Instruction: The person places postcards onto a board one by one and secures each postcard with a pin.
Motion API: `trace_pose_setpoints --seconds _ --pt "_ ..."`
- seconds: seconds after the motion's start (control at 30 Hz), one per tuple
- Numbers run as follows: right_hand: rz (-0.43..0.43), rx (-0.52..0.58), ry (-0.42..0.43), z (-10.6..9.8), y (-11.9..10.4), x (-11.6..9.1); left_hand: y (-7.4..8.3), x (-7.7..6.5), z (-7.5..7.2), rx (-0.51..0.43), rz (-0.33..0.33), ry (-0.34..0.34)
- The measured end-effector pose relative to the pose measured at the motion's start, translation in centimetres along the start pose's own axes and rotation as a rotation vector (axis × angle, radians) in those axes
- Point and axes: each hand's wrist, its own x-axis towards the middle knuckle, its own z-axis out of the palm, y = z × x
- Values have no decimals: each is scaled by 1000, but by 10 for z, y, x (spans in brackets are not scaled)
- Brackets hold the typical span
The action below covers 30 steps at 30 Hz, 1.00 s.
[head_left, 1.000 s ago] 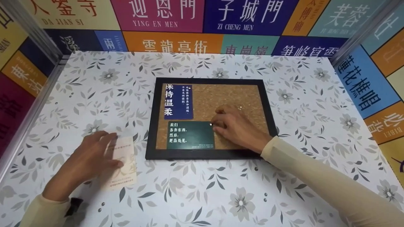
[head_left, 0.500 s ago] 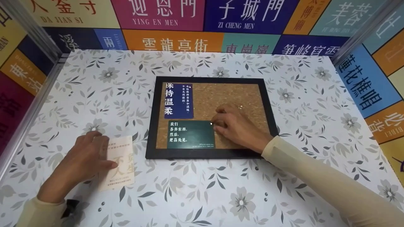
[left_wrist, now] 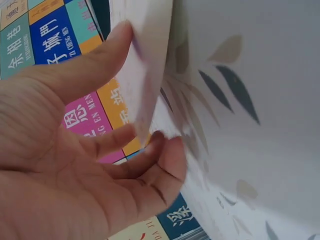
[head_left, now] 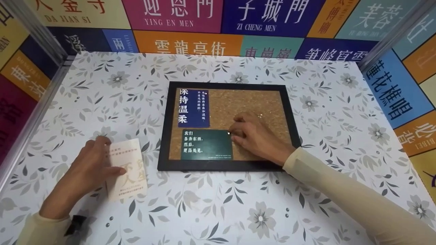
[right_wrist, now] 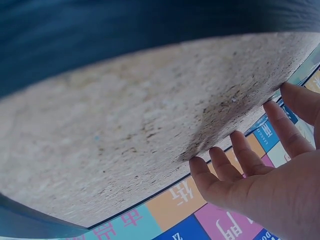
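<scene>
My left hand (head_left: 87, 168) holds a cream card (head_left: 131, 170) printed with pale characters, at the left of the table. In the left wrist view, the thumb presses one face of the card (left_wrist: 147, 65), and the curled fingers lie by its lower edge. The card stands tilted off the table. My right hand (head_left: 253, 136) rests on a black-framed corkboard (head_left: 221, 166). Its thumb and index finger pinch a small shiny pushpin (head_left: 228, 133) at the top right corner of a green card (head_left: 206, 146). Several fingertips touch the cork (right_wrist: 125, 125) in the right wrist view.
A blue card (head_left: 193, 109) with a small pin near its top right corner lies on the board's upper left. Small clear pins (head_left: 260, 116) sit on the cork behind my right hand. Colourful lettered panels (head_left: 187, 42) wall in the flower-patterned table (head_left: 218, 211).
My left hand has shifted slightly left, and the cream card has risen and tilted up from the table. My right hand stays at the green card's corner.
</scene>
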Motion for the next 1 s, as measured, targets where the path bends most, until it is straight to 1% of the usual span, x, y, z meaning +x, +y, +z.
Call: trace_pose_setpoints --seconds 0.1,0.27,0.37,0.47,0.53,0.6,0.63,0.7,0.73,0.8,0.87,0.93,1.0 --pt "3 3 7 0 0 0 3 1 0 -46 -3 54" --pt "0 2 16 1 1 0 8 2 0 -118 16 177" --pt "-9 -5 20 1 1 0 12 0 -2 -138 32 248" --pt "-26 -12 27 1 1 -1 15 -2 -5 -168 42 291" --pt "-33 -17 31 1 1 -1 17 -3 -7 -220 43 305" --pt "-37 -20 32 0 1 -1 19 -3 -9 -328 24 306" --pt "-38 -20 33 0 0 -1 21 -2 -10 -403 12 309" --pt "-36 -22 34 0 0 -1 23 0 -11 -599 -11 310" --pt "-34 -23 35 0 0 -1 23 2 -11 -715 -20 304" --pt "-27 -21 34 0 0 -1 25 5 -12 -935 -30 279" --pt "-18 -20 33 1 0 -2 27 8 -13 -1103 -42 243" --pt "-10 -19 31 1 0 -2 29 11 -12 -1191 -54 215" --pt "-7 -21 28 1 -1 -2 34 13 -11 -1217 -67 212"
